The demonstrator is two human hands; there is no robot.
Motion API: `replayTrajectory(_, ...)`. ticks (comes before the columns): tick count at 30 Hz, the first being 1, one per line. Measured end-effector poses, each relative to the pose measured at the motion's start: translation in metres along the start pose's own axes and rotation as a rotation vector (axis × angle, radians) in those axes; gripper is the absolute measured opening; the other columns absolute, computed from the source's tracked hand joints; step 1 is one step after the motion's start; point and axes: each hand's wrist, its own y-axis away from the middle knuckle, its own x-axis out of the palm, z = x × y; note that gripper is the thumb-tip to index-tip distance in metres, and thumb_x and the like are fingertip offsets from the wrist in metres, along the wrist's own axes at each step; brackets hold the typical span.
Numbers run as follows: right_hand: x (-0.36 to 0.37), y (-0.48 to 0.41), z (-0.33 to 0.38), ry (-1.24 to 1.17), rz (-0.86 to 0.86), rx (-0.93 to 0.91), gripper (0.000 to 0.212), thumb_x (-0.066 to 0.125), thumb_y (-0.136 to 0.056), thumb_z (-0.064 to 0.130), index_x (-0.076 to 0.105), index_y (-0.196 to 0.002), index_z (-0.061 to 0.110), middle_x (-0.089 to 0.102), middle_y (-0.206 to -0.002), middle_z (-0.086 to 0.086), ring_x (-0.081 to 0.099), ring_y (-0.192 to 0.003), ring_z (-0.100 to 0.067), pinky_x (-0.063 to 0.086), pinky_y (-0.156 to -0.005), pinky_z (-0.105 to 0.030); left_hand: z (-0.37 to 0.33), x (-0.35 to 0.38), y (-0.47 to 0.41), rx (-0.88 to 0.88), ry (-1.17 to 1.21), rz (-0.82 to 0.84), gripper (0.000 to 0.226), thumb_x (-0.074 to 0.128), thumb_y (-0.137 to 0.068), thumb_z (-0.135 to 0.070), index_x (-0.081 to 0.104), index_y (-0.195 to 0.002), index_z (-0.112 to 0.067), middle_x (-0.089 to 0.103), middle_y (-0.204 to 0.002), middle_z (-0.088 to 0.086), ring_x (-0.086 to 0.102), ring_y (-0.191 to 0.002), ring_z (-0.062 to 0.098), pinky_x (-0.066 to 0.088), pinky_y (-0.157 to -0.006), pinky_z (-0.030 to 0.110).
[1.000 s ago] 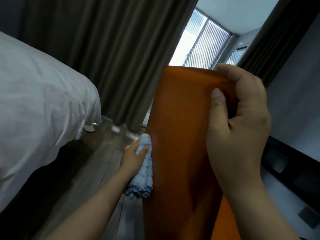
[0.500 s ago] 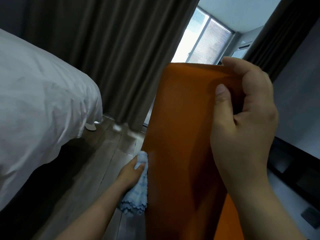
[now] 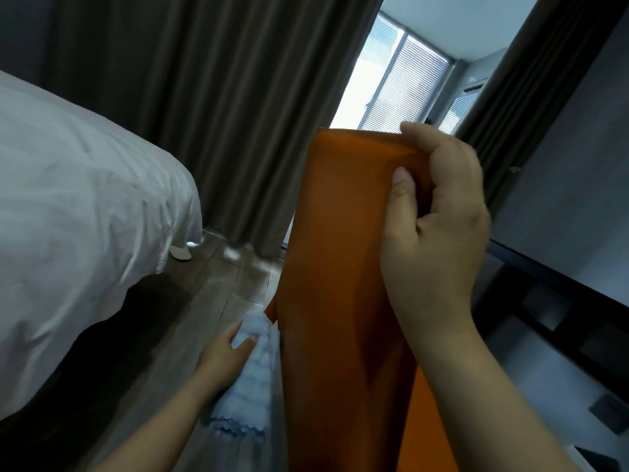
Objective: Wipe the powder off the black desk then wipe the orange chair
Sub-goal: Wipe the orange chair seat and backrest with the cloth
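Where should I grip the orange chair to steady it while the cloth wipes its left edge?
Take the orange chair at the top right corner of its backrest, from above. The panel is thin and upright, and its top edge is free for fingers to hook over, as the right hand does, clear of the cloth.

Bedroom: white-sheeted bed (image 3: 78, 199), curtains (image 3: 221, 97)

left hand (image 3: 223, 350): bare | right hand (image 3: 439, 233): bare | forearms (image 3: 476, 386): bare | thumbnail (image 3: 399, 174): short

Left hand (image 3: 226, 352) low, arm outstretched, gripping — right hand (image 3: 439, 229) raised, pinching
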Motion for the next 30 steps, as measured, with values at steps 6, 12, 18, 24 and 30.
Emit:
replayTrajectory(6,-0.001,0.000,0.003,-0.029,0.019,0.055,0.033,0.050,-0.096,0.005,0.056,-0.128,0.008,0.057,-0.125,-0.003,0.052,-0.116,-0.010,0.044,-0.099,-0.028,-0.050,-0.040,0.069,0.143,0.058,-0.057,0.025,0.058,-0.094,-0.030,0.053,-0.119,-0.032,0.061,-0.099,-0.015,0.058,-0.090,0.001,0.042,-0.066,0.017)
replayTrajectory(12,-0.046,0.050,0.029,-0.118,0.129,0.211,0.044,0.055,-0.095,0.016,0.048,-0.139,0.016,0.037,-0.148,0.002,0.031,-0.141,-0.015,0.033,-0.113,-0.041,-0.084,-0.057,0.140,0.202,0.163,0.020,0.034,0.062,-0.085,-0.053,0.062,-0.117,-0.042,0.069,-0.112,-0.010,0.066,-0.104,0.009,0.052,-0.091,0.037)
replayTrajectory(18,-0.095,0.151,0.045,-0.216,0.383,0.393,0.042,0.049,-0.093,0.043,0.044,-0.135,0.038,0.038,-0.139,0.028,0.031,-0.131,0.012,0.032,-0.099,-0.008,-0.094,-0.045,0.201,0.230,0.204,0.118,0.026,0.057,-0.089,-0.044,0.064,-0.114,-0.041,0.072,-0.109,-0.003,0.069,-0.100,0.016,0.054,-0.089,0.047)
replayTrajectory(24,-0.115,0.204,0.047,-0.432,0.502,0.675,0.044,0.058,-0.088,0.048,0.045,-0.130,0.046,0.041,-0.131,0.037,0.041,-0.123,0.014,0.042,-0.096,-0.009,-0.092,-0.018,0.234,0.219,0.156,0.153,0.042,0.062,-0.082,-0.056,0.058,-0.123,-0.046,0.068,-0.117,-0.008,0.067,-0.105,0.013,0.053,-0.092,0.045)
replayTrajectory(30,-0.126,0.236,0.035,-0.615,0.517,0.944,0.062,0.065,-0.080,0.059,0.036,-0.135,0.057,0.047,-0.135,0.031,0.050,-0.122,0.006,0.049,-0.101,-0.036,-0.094,0.010,0.256,0.123,0.236,0.262,0.041,0.045,-0.089,-0.046,0.055,-0.127,-0.040,0.066,-0.120,-0.015,0.065,-0.108,0.006,0.056,-0.083,0.031)
